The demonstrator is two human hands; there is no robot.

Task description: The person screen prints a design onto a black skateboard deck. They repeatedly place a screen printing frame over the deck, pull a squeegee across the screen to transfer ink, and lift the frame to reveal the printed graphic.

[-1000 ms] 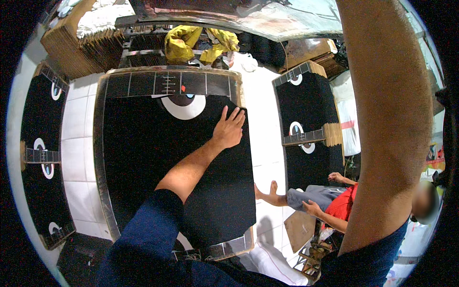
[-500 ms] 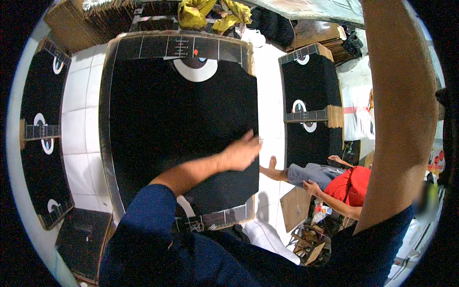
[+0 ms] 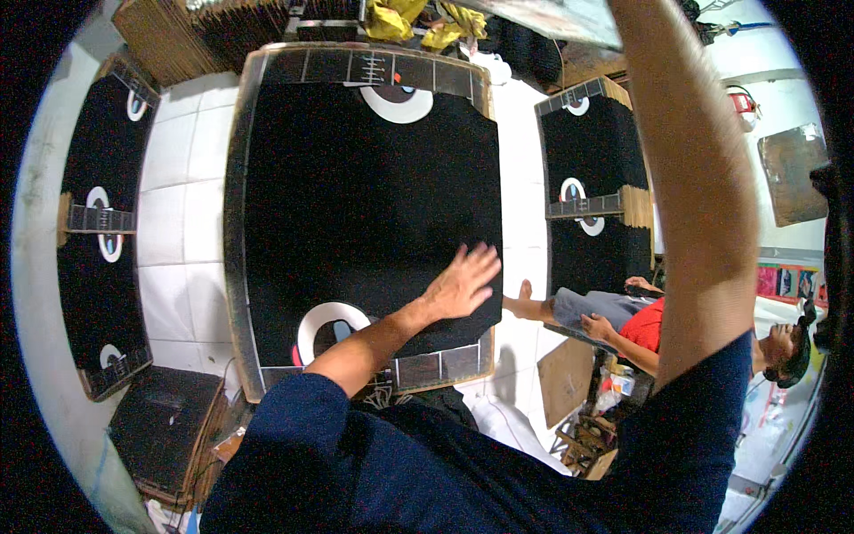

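Before me a black cloth (image 3: 374, 196) lies flat over a large board with a dark, lined border (image 3: 236, 231). One white-ringed eye shape (image 3: 398, 104) is printed near its far end, and a second one (image 3: 307, 334) near its close end, partly covered by my forearm. My left hand (image 3: 463, 280) is open, palm down with spread fingers, at the cloth's right edge. It looks to be resting on the cloth. My right arm (image 3: 703, 205) is raised up along the right side; its hand is beyond the top of the picture, so what it holds is hidden.
Similar black cloths on boards with eye prints stand at left (image 3: 102, 285) and right (image 3: 596, 160). A person in a red shirt (image 3: 636, 334) sits at the right, legs stretched toward my board. Stacked dark boards (image 3: 165, 427) sit lower left; yellow cloth (image 3: 396, 20) hangs behind.
The view has shifted, uncovering more of the near eye print. My left hand has stopped blurring and its fingers are now spread. My raised right arm has swung inward at the top.
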